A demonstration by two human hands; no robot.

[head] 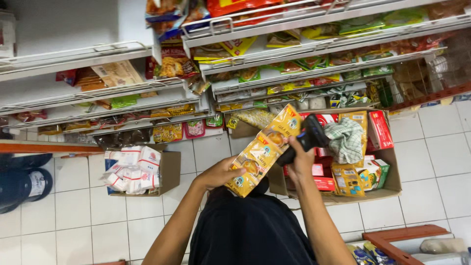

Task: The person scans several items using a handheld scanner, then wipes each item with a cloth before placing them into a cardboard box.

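Your left hand [218, 174] pinches the yellow sachet strip [265, 147] low; right hand [300, 156] clasps the scanner [309, 137]. The unsupported upper end could flop off-aim.

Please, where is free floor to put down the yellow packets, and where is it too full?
Bare white tiles lie left of the small carton, and more right of the big carton. Both cartons and the shelves are crowded.

My right hand [300, 159] covers the lower half of the black handheld scanner [308, 137]. The checked cloth [345, 140] hides box contents beneath it in the open cardboard box [392, 184]. Dark blue round containers [19, 181] cut off at left edge; shelf packets too blurred to identify.
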